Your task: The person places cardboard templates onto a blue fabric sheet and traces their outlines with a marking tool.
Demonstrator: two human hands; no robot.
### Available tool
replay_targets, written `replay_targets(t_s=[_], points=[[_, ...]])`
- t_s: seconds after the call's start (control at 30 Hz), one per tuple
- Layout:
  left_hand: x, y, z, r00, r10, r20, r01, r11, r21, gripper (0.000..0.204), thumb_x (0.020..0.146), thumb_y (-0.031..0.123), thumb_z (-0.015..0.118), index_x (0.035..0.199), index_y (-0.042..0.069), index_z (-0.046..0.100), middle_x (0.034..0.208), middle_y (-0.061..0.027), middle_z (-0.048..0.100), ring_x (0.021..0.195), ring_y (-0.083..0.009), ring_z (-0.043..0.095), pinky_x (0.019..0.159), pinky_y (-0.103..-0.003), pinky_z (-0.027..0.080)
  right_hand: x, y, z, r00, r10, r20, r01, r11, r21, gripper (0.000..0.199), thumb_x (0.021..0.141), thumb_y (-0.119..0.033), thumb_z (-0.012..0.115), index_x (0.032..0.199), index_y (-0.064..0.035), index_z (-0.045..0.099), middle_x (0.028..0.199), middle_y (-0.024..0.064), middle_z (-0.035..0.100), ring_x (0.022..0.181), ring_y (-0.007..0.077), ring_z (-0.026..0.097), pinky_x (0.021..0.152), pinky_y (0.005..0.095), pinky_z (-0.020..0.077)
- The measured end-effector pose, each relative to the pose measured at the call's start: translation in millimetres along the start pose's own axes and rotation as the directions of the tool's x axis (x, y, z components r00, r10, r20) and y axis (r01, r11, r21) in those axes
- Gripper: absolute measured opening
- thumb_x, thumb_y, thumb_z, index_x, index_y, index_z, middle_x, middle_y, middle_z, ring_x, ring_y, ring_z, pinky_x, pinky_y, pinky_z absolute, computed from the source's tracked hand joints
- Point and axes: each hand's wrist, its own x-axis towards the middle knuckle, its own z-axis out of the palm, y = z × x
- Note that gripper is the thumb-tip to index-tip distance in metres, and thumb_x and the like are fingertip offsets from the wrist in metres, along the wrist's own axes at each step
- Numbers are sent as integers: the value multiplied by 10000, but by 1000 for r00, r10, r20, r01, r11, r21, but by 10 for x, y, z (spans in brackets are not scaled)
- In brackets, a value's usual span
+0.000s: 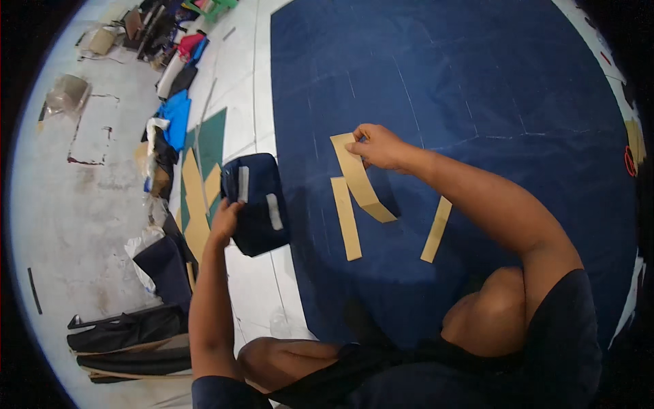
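Note:
My left hand [225, 222] is closed on the near-left edge of a dark navy fabric pouch [257, 228] with two pale strips on it. The pouch is at the left border of a large navy fabric sheet [490, 88] marked with chalk-like lines. Over the sheet, my right hand [379, 146] pinches the upper end of a wide tan cardboard strip [353, 174], which bends near its lower end. A narrower cardboard strip [347, 225] lies just left of it. Another narrow strip [437, 230] rests further right, its upper end hidden behind my right forearm.
Left of the pouch, tan cardboard pieces [197, 221] lie on a green mat [212, 140]. Beyond them are a blue cloth [176, 117] and assorted clutter along the tiled floor. Folded dark fabric [129, 334] sits at lower left. A red loop [629, 161] is at the far right edge.

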Motion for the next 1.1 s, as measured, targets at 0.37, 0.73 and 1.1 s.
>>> replay_targets(t_s=[0.37,0.73,1.1], points=[[171,-686,101,999,14,-39,25,557,830,339,920,288,524,1162,51,511,1006,-283,679,963,-441,670,854,-561,509,74,892,406,873,377,308,-422,902,92,268,965,-246,567,1114,-37,488,947,126,634,717,141,646,439,238,320],[1092,-2408,-213,992,49,-113,-15,957,290,542,866,343,551,1265,-22,522,1170,-339,611,1139,-455,587,982,-505,447,-421,787,599,818,545,185,-548,836,-43,260,986,-262,553,1117,-49,481,931,100,628,716,111,632,427,213,322],[1454,-1027,1451,513,660,-550,-570,740,357,424,764,234,674,1148,58,633,1096,-149,643,1032,-338,605,908,-480,454,-371,574,1179,893,446,-68,-450,890,-73,281,986,-261,599,1072,0,540,878,101,663,779,142,649,717,299,536]])
